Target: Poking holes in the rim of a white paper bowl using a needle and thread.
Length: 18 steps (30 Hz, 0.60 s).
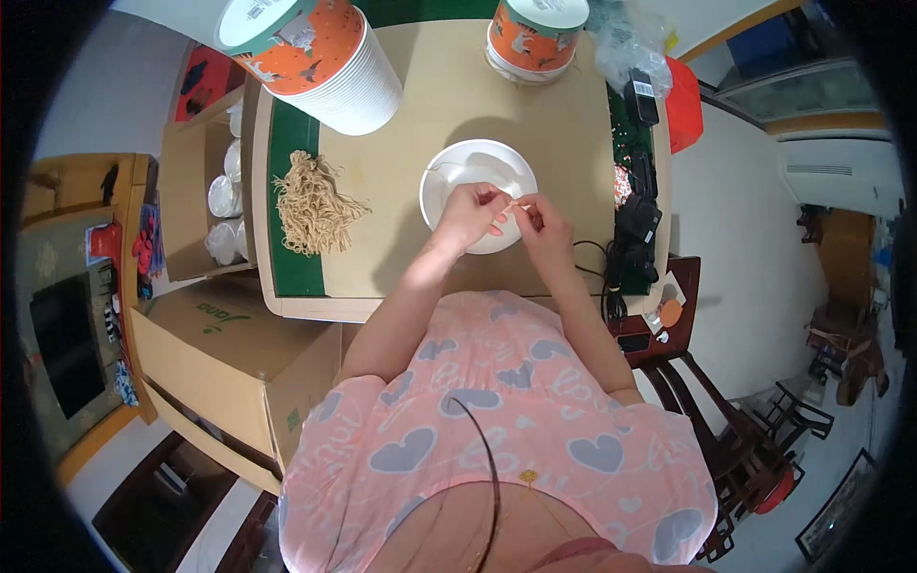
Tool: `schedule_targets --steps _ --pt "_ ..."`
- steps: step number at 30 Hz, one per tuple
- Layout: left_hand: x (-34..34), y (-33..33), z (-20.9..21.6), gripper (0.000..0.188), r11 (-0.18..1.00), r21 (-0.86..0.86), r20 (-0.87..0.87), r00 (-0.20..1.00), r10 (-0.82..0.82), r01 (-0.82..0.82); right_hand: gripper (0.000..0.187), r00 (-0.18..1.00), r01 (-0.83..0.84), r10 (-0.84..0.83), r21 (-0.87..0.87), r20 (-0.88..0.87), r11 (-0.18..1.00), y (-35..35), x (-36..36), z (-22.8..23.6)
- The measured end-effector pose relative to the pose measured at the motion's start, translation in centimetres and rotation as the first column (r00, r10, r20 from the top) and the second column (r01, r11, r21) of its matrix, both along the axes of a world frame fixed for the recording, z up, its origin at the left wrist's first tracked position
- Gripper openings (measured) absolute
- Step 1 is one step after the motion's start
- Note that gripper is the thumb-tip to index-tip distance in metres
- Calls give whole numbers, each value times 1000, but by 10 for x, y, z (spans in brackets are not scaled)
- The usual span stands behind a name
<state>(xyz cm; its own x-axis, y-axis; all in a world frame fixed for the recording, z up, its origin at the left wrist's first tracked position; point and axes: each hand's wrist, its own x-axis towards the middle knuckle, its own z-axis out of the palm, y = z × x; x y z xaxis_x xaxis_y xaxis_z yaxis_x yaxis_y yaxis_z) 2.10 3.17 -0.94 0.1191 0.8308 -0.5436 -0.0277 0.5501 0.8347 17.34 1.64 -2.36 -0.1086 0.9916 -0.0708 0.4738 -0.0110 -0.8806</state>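
A white round tub (437, 206) stands on the brown board, its inside facing up. Over its near right part, my left hand (468, 216) and my right hand (546, 229) meet with fingertips pinched together. Between them shows a thin tan cord (517, 205), small and partly hidden by the fingers. Another thin bit of cord (436, 169) pokes out at the tub's upper left rim. To the left lies a loose heap of tan cords (313, 205), apart from both hands.
A tall stack of white tubs (358, 91) with an orange printed one on top stands far left. A shorter orange tub (535, 43) is far right. Black cables and adapters (638, 224) line the right table edge. Cardboard boxes (229, 334) stand left.
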Motion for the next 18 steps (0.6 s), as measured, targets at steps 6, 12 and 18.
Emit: schedule_targets --steps 6,12,18 --pt "-4 -2 3 17 999 9 -13 999 -39 39 14 1000 0 1 50 -26 999 -1 -1 -7" --pt "-6 0 -4 14 1000 4 11 1000 -15 15 13 994 31 -29 21 -106 999 1 -5 -2" --pt "-6 0 -1 14 1000 6 14 1000 5 -6 12 1000 3 -2 98 -18 995 2 -2 -9"
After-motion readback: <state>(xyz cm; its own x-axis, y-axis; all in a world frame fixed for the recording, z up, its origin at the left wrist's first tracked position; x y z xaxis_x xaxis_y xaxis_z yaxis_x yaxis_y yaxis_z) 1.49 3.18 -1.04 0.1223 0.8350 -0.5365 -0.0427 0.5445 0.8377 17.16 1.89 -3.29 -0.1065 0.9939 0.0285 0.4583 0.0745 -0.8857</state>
